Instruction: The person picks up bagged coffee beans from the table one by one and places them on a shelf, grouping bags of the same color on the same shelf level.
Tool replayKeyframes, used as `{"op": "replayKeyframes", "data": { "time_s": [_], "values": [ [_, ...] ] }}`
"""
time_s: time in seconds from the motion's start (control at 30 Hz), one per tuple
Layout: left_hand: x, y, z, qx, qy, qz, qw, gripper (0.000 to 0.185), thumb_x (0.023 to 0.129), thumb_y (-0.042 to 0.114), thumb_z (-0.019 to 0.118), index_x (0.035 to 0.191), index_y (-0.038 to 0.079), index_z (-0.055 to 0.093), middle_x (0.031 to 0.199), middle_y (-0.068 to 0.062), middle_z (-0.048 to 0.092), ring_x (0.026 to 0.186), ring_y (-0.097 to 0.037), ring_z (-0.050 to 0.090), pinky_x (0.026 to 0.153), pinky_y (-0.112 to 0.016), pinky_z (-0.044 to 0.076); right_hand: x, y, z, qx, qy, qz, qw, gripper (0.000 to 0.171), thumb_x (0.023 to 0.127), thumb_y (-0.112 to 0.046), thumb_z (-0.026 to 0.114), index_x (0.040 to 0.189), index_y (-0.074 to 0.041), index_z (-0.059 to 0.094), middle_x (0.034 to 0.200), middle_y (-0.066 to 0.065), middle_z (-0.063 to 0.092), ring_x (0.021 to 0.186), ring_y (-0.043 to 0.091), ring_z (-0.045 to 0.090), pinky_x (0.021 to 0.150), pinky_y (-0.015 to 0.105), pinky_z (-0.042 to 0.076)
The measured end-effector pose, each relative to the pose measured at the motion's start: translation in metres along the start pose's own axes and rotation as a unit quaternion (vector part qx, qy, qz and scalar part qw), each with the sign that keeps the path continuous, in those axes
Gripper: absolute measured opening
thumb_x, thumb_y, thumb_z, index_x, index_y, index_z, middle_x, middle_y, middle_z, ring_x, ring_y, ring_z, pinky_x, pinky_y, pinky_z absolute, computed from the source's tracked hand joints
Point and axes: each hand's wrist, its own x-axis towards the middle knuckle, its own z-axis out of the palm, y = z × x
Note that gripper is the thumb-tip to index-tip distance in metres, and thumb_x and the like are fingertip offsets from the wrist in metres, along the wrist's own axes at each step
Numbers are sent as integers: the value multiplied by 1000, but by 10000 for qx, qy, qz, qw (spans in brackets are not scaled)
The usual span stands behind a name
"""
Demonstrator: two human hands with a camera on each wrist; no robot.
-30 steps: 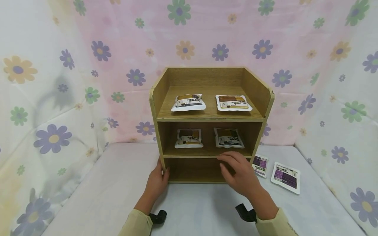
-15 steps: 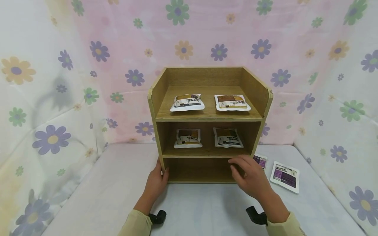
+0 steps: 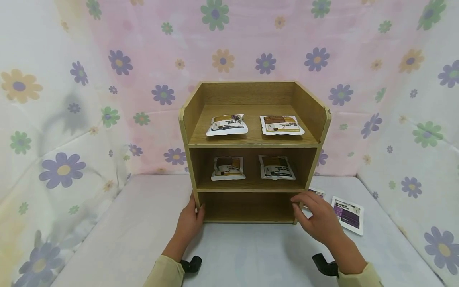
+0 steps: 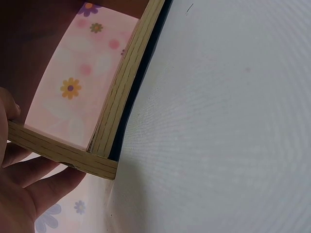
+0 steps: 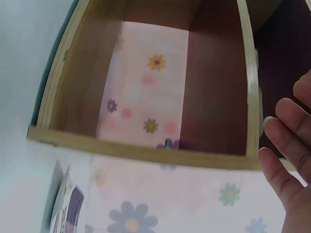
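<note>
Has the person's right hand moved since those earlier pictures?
Yes. In the head view, the right hand has shifted rightward against the wooden shelf, from in front of its lower compartments to its right side panel.

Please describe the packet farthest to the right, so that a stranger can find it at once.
Find the wooden shelf, then look at the table to its right. There lies your packet, white with a purple block; it is the outer of two and mostly visible, while the right hand hides most of its neighbour.
</note>
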Motion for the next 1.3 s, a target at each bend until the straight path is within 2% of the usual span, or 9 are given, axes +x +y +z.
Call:
{"op": "replayKeyframes", "data": {
  "time_s": [0.23, 0.3, 0.43, 0.57, 0.7, 0.93, 1.03, 1.13, 1.3],
  "values": [
    [0, 0, 1, -40, -79, -33, 10000, 63, 98, 14, 53, 151, 0, 22, 125, -29, 61, 114, -38, 63, 81, -47, 57, -9, 12, -6, -342, -260, 366, 9984, 21, 76, -3, 74, 92, -14, 68, 94, -4, 68, 89, 14, 63, 81, 15, 47],
    [0, 0, 1, -43, -89, -54, 9999, 63, 98, 14, 53, 151, 0, 22, 125, -29, 61, 113, -38, 63, 81, -47, 57, -11, 15, -7, -420, -330, 430, 9976, 20, 76, -3, 74, 92, -14, 68, 93, -3, 68, 89, 14, 63, 78, 20, 49],
    [1, 1, 1, -24, -122, -82, 9999, 62, 98, 14, 53, 151, 0, 22, 126, -28, 61, 114, -38, 63, 81, -46, 57, -16, 21, -10, -573, -457, 569, 9957, 21, 76, -4, 74, 95, -11, 68, 95, 0, 67, 90, 17, 64, 74, 35, 54],
    [1, 2, 0, -35, -99, -94, 9999, 63, 98, 15, 53, 151, 1, 23, 126, -28, 61, 114, -38, 63, 82, -47, 57, -21, 27, -13, -651, -744, 910, 9909, 23, 78, -5, 74, 99, -9, 67, 101, 5, 67, 96, 25, 64, 78, 47, 56],
    [0, 1, 0, 2, -97, -116, 9999, 63, 98, 15, 53, 151, 0, 23, 126, -28, 61, 114, -37, 63, 82, -47, 56, -27, 36, -14, -691, -1065, 1240, 9841, 25, 81, -7, 73, 104, -7, 66, 106, 10, 66, 102, 31, 62, 84, 52, 53],
    [0, 1, 0, 8, -130, -123, 9998, 63, 99, 15, 53, 151, -1, 22, 127, -29, 60, 115, -38, 62, 82, -47, 57, -37, 53, -13, -770, -1009, 1282, 9836, 32, 79, -7, 73, 109, -4, 65, 107, 13, 66, 101, 36, 62, 83, 55, 51],
    [0, 1, 0, -14, -125, -101, 9999, 63, 98, 14, 53, 151, -2, 22, 126, -29, 60, 115, -38, 62, 82, -46, 57, -40, 58, -13, -796, -1121, 1399, 9806, 32, 79, -7, 74, 109, -4, 65, 108, 15, 66, 102, 38, 61, 84, 57, 49],
    [0, 0, 0, -28, -122, -89, 9999, 63, 99, 14, 53, 151, -1, 22, 126, -29, 60, 115, -37, 62, 82, -46, 57, -43, 63, -14, -850, -1365, 1595, 9740, 31, 79, -8, 75, 108, -5, 65, 110, 17, 65, 100, 38, 61, 85, 59, 48],
    [0, -2, 1, 25, -116, -103, 9999, 63, 98, 15, 53, 152, 1, 22, 125, -28, 62, 113, -36, 63, 81, -46, 57, -50, 73, -16, -967, -1801, 1916, 9600, 33, 79, -11, 74, 110, -5, 64, 113, 20, 63, 83, 30, 61, 75, 52, 51]
  ]
}}
